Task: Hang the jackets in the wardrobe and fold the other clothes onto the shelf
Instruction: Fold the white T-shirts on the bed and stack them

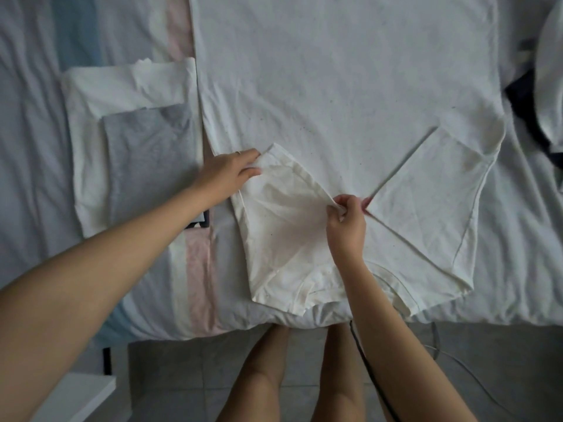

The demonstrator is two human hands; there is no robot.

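Left hand (231, 175) and right hand (347, 222) pinch the white T-shirt's (335, 86) centre-frame sleeve (280, 214) with curled fingers (253, 171), apparently to fold it inward.

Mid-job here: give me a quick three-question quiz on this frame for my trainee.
1. True or false: the white T-shirt lies spread flat on the bed.
2. The left hand and right hand both hold: A) the folded-in sleeve, B) the collar, C) the hem.
3. Fill in: the folded grey garment lies on top of a folded ____ one.

Key: 1 true; 2 A; 3 white, the white garment.
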